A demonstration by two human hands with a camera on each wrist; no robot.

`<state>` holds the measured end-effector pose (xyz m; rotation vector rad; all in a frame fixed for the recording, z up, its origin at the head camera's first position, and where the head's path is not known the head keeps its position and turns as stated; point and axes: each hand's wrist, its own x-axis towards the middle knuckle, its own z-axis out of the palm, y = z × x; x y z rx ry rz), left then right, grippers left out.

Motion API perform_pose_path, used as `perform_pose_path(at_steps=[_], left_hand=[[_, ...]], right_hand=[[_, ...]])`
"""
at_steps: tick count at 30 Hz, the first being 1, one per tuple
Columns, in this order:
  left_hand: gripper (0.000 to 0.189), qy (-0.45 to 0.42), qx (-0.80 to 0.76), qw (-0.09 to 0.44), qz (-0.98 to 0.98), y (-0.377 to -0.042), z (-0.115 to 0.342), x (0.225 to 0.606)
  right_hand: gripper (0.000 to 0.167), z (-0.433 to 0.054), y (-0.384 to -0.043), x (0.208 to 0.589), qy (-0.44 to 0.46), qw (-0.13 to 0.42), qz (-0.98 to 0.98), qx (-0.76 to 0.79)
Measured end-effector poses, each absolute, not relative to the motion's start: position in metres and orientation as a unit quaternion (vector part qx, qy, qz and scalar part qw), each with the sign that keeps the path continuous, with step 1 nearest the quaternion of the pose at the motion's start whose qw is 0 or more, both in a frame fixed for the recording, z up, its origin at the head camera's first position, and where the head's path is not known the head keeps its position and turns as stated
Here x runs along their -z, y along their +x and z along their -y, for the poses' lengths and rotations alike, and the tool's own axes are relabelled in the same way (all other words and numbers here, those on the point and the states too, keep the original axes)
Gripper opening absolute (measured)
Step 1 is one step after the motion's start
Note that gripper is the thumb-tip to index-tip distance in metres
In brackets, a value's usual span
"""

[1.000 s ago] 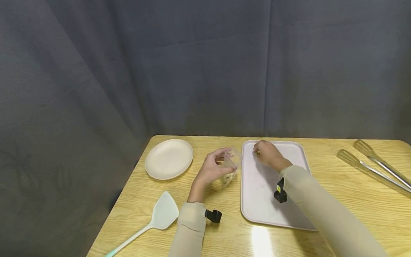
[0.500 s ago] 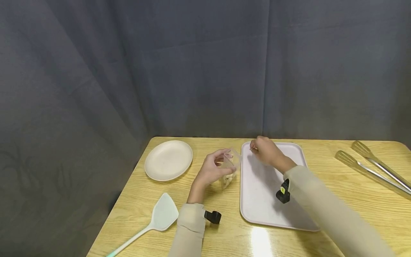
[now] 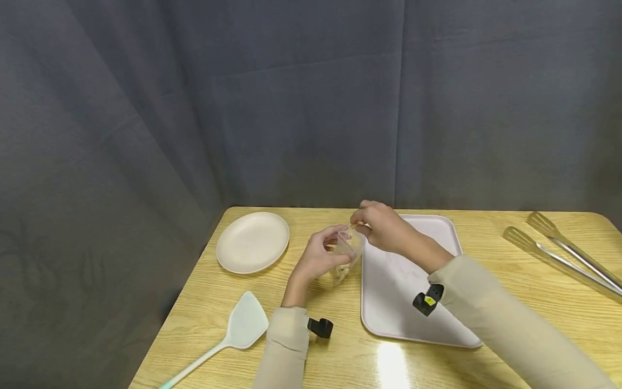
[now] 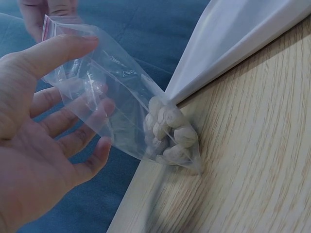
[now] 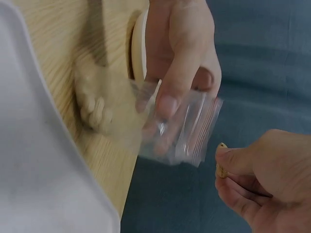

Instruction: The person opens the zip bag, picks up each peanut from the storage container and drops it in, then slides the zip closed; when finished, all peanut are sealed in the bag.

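Observation:
My left hand (image 3: 320, 256) grips a clear zip-lock bag (image 4: 116, 97) by its upper part, thumb on one side and fingers on the other. Several pale unshelled peanuts (image 4: 167, 128) lie in the bag's bottom corner, close over the table. In the right wrist view, the bag's zip mouth (image 5: 204, 128) points toward my right hand (image 5: 272, 179). Thumb and fingers of that hand pinch one tan peanut (image 5: 221, 165) just outside the mouth. From the head view, the right hand (image 3: 381, 224) overlaps the tray's far left corner beside the bag.
A pale rectangular tray (image 3: 389, 313) lies right of the bag. To the left are a round cream plate (image 3: 252, 242) and a white spatula (image 3: 247, 321) with a long handle. Metal tongs (image 3: 559, 256) rest on the right of the wooden table (image 3: 340, 356), before a dark curtain (image 3: 301, 108).
My right hand has moved left from over the tray's far left part to the bag's mouth, a peanut between its fingers. The left hand keeps its grip on the bag, nearly still.

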<state>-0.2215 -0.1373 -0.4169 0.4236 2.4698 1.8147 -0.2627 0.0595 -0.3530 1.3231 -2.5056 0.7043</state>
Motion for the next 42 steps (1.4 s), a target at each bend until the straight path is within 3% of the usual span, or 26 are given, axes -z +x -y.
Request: perform_pose_path(at_steps=[4, 12, 18, 23, 27, 30, 37, 42], left_hand=[[0.062, 0.144, -0.590, 0.031, -0.794, -0.209, 0.134, 0.398], [0.061, 0.146, -0.595, 0.032, -0.789, -0.209, 0.133, 0.398], [0.064, 0.155, -0.597, 0.024, -0.786, -0.222, 0.133, 0.418], [0.062, 0.161, -0.591, 0.008, -0.791, -0.231, 0.134, 0.430], [0.063, 0.162, -0.577, -0.007, -0.800, -0.230, 0.136, 0.430], [0.064, 0.163, -0.573, -0.025, -0.803, -0.230, 0.137, 0.428], [0.069, 0.166, -0.577, -0.054, -0.798, -0.227, 0.136, 0.420], [0.071, 0.177, -0.578, -0.082, -0.793, -0.218, 0.136, 0.400]], right_hand=[[0.017, -0.054, -0.257, 0.353, 0.457, 0.107, 0.852, -0.233], [0.019, -0.050, -0.252, 0.352, 0.461, 0.092, 0.850, -0.238], [0.022, -0.049, -0.249, 0.351, 0.458, 0.087, 0.852, -0.239], [0.010, -0.051, -0.245, 0.351, 0.451, 0.125, 0.849, -0.245], [0.038, -0.051, -0.236, 0.355, 0.409, 0.158, 0.864, -0.247], [0.046, -0.051, -0.225, 0.361, 0.365, 0.162, 0.885, -0.240], [0.019, -0.051, -0.215, 0.369, 0.306, 0.157, 0.895, -0.285], [0.013, -0.064, -0.213, 0.358, 0.303, 0.192, 0.865, -0.352]])
